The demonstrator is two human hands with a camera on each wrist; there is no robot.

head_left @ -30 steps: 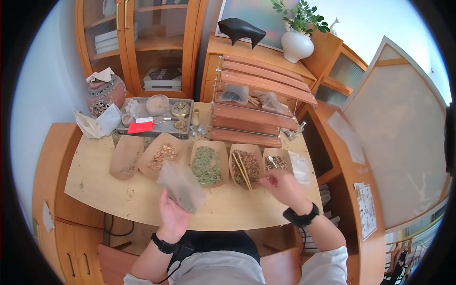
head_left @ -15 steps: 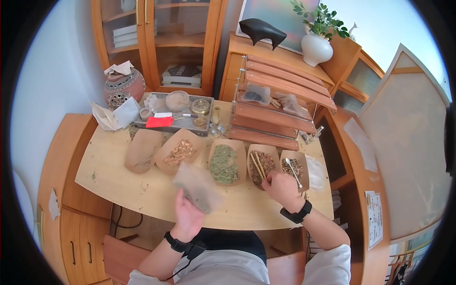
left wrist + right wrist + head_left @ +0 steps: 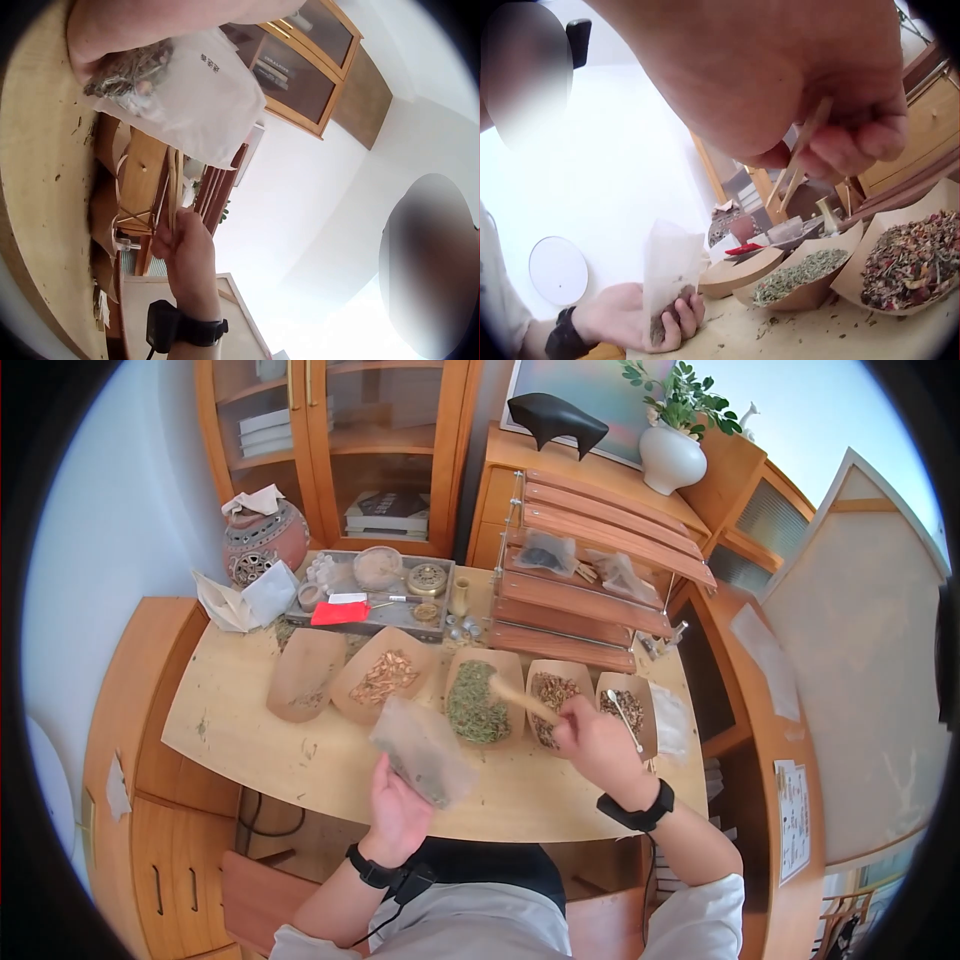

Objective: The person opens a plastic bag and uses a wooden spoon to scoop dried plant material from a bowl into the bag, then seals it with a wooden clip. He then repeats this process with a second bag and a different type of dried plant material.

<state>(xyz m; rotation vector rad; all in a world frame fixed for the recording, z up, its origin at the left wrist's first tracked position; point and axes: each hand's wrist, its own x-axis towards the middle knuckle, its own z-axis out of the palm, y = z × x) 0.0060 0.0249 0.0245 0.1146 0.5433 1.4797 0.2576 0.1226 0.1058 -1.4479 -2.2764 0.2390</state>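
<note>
My left hand (image 3: 400,805) grips the lower end of a translucent pouch (image 3: 425,745). Dried plant bits (image 3: 135,79) show through its bottom, and small dark print marks its side. Curled fingers wrap the pouch's base in the right wrist view. With my right hand (image 3: 600,750) I hold wooden tweezers (image 3: 799,161), their two tips pointing left. In the head view they are blurred and reach over the paper tray of green herb (image 3: 475,710). Just beyond that hand stands a tray of mixed reddish-brown bits (image 3: 548,700).
Left of the green herb are a tray of orange-brown chips (image 3: 385,678) and a nearly bare paper tray (image 3: 305,680). At right, a white spoon (image 3: 622,715) lies in another tray of bits (image 3: 635,705). Behind stand a grey box (image 3: 400,625) and a slatted wooden rack (image 3: 585,600).
My right hand reached down to the tweezers in the reddish-brown tray, took hold of them and swung them left over the green herb. The left hand still holds the pouch; the head view shifted.
</note>
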